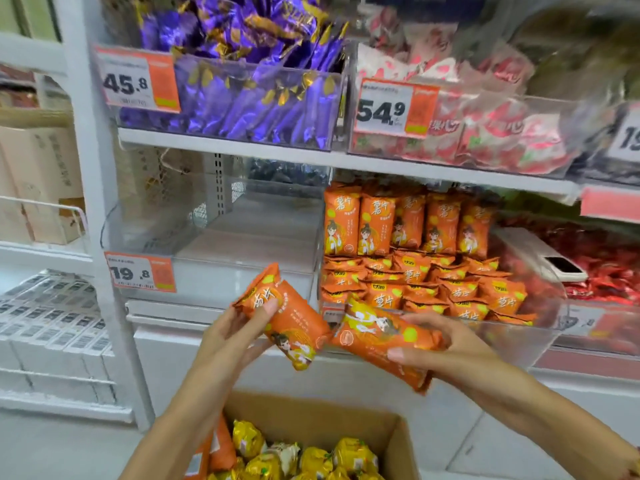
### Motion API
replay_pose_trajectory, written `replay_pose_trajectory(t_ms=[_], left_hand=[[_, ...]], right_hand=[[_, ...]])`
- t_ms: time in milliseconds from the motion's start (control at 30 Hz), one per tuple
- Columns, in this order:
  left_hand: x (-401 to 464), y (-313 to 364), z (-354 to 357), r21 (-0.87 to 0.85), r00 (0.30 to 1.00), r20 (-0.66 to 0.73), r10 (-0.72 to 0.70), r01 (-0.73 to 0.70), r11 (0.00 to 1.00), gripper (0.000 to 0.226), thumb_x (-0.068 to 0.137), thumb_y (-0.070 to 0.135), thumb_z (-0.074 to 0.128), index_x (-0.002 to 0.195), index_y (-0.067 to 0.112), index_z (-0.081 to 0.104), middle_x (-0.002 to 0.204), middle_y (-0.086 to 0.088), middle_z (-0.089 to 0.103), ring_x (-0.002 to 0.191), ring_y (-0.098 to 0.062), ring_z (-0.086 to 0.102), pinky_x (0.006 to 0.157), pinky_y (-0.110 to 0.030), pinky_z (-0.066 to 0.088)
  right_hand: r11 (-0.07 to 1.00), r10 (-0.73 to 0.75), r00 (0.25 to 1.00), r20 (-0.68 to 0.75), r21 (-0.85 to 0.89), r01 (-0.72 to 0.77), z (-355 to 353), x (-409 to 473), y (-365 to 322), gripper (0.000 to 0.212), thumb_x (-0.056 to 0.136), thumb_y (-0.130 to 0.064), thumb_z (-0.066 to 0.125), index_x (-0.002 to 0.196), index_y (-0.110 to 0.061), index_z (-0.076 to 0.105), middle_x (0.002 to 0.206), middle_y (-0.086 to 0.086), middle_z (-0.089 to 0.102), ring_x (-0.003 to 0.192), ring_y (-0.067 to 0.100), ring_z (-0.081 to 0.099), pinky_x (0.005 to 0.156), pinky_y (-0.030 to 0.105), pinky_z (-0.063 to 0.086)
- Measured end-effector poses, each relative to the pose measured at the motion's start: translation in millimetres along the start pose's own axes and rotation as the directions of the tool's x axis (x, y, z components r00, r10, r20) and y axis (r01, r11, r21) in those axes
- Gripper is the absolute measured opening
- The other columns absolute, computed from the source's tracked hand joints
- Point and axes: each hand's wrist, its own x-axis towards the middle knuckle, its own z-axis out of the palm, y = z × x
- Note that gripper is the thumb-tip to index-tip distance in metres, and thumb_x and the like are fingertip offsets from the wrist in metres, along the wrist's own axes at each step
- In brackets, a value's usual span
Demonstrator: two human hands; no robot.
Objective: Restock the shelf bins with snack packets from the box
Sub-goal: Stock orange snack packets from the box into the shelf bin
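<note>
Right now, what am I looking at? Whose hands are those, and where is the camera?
There is no machine here. A person wears a camera on the head, so you see what they see, looking down at their own two hands in front of shop shelves. The left hand holds an orange snack packet. The right hand holds another orange packet. Below them is a cardboard box with yellow packets and some orange ones inside. On the shelf, one clear bin already has many orange packets, and the clear bin beside it, with the 19.8 price tag, looks empty. Purple packets sit higher up.
</note>
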Motion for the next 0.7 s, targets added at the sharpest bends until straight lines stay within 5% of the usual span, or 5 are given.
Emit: replay_pose_trajectory(t_ms=[100, 233, 400, 600, 700], left_hand=[[9.8, 22.4, 20.8, -0.006, 0.994, 0.022, 0.104, -0.104, 0.995, 0.068, 0.048, 0.053, 0.088, 0.103, 0.021, 0.067, 0.102, 0.002, 0.074, 0.093, -0.007, 0.070, 0.071, -0.018, 0.057], [31.2, 52.7, 54.9, 0.069, 0.963, 0.149, 0.224, -0.236, 0.969, 0.065, 0.049, 0.057, 0.085, 0.105, 0.029, 0.068, 0.102, 0.008, 0.074, 0.098, -0.007, 0.069, 0.078, -0.022, 0.056], [71.0, 65.0, 124.1, 0.248, 0.872, 0.333, 0.358, -0.447, 0.860, 0.041, 0.082, 0.017, 0.072, 0.118, 0.025, 0.054, 0.114, -0.002, 0.065, 0.096, -0.003, 0.064, 0.079, -0.016, 0.052], [115.0, 45.4, 173.4, 0.402, 0.867, 0.354, 0.351, -0.480, 0.779, 0.050, 0.085, 0.026, 0.071, 0.126, 0.019, 0.044, 0.120, 0.005, 0.051, 0.103, 0.002, 0.051, 0.074, -0.004, 0.044], [129.6, 36.4, 186.5, 0.469, 0.854, 0.384, 0.352, -0.509, 0.722, 0.052, 0.084, 0.034, 0.071, 0.127, 0.021, 0.046, 0.128, 0.004, 0.053, 0.118, -0.008, 0.050, 0.090, -0.017, 0.047]], right_hand=[[0.988, -0.054, 0.990, -0.134, 0.137, 0.072, -29.3, 6.7, -15.6, 0.087, 0.040, -0.037, 0.097, 0.118, -0.022, 0.062, 0.111, 0.000, 0.071, 0.101, 0.019, 0.068, 0.096, 0.040, 0.050], [0.944, -0.116, 0.959, -0.258, 0.272, 0.187, -65.6, 17.4, -34.8, 0.068, 0.054, -0.026, 0.083, 0.118, -0.016, 0.062, 0.106, 0.004, 0.073, 0.090, 0.011, 0.070, 0.075, 0.028, 0.051], [0.927, -0.082, 0.878, -0.471, 0.288, 0.241, -93.0, 47.4, -33.2, 0.086, 0.050, -0.025, 0.085, 0.127, -0.007, 0.052, 0.106, 0.008, 0.071, 0.086, 0.012, 0.069, 0.064, 0.022, 0.050], [0.914, -0.114, 0.763, -0.636, 0.233, 0.331, -114.8, 69.4, -24.7, 0.060, 0.061, -0.018, 0.088, 0.113, -0.012, 0.057, 0.095, 0.002, 0.067, 0.075, 0.009, 0.060, 0.064, 0.022, 0.043], [0.917, -0.120, 0.779, -0.616, 0.232, 0.324, -120.2, 77.2, -19.3, 0.062, 0.061, -0.017, 0.088, 0.114, -0.014, 0.058, 0.100, 0.002, 0.068, 0.082, 0.010, 0.062, 0.066, 0.024, 0.044]])
